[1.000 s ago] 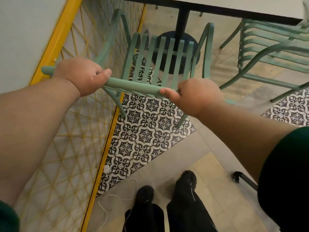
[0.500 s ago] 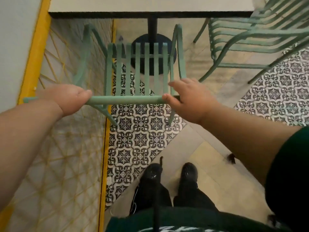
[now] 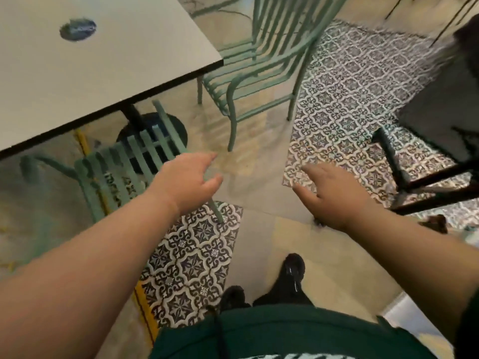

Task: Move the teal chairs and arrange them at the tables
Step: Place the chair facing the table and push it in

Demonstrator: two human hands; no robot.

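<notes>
A teal slatted chair [image 3: 121, 161] stands on the floor at the left, its seat partly under the white table [image 3: 98, 60]. My left hand [image 3: 189, 182] hovers over the chair's back rail with relaxed fingers and holds nothing. My right hand [image 3: 329, 195] is off the chair, open, over the bare floor to its right. A second teal chair [image 3: 259, 63] stands at the table's right side, beyond both hands. The view is blurred by motion.
A black-framed table or stool [image 3: 427, 161] stands at the right. The white table's black pedestal base [image 3: 155, 130] lies under it. A yellow-edged wall panel [image 3: 83, 141] runs along the left. My black shoes [image 3: 290, 275] stand on the tile floor below.
Both hands have let go of the chair's back rail. The chair now rests on the floor partly under the table, and my view has swung to the right.
</notes>
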